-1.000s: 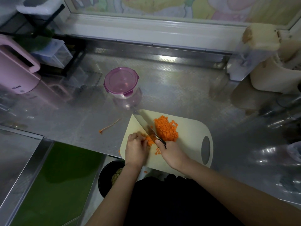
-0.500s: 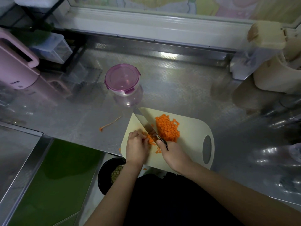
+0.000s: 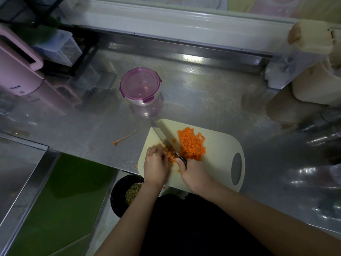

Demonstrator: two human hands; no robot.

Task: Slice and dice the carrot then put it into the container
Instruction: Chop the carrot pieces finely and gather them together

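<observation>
A cream cutting board [image 3: 219,145] lies at the counter's front edge. A heap of diced carrot [image 3: 191,144] sits on its middle. My left hand [image 3: 156,164] holds down the uncut carrot strips [image 3: 170,157] with curled fingers, and most of the strips are hidden under it. My right hand [image 3: 194,174] grips the handle of a knife [image 3: 163,134] whose blade rests just right of the left fingers. The round container [image 3: 140,85] with a purple clip lid stands shut behind the board.
A thin carrot peel [image 3: 125,138] lies on the steel counter left of the board. A pink appliance [image 3: 17,71] stands at far left, cream jars [image 3: 313,76] at far right. A black bin [image 3: 125,193] with scraps sits below the counter edge.
The knife has kept chopping in small strokes beside the left fingers. The camera has shifted slightly. Both hands stay in the same spots on the board.
</observation>
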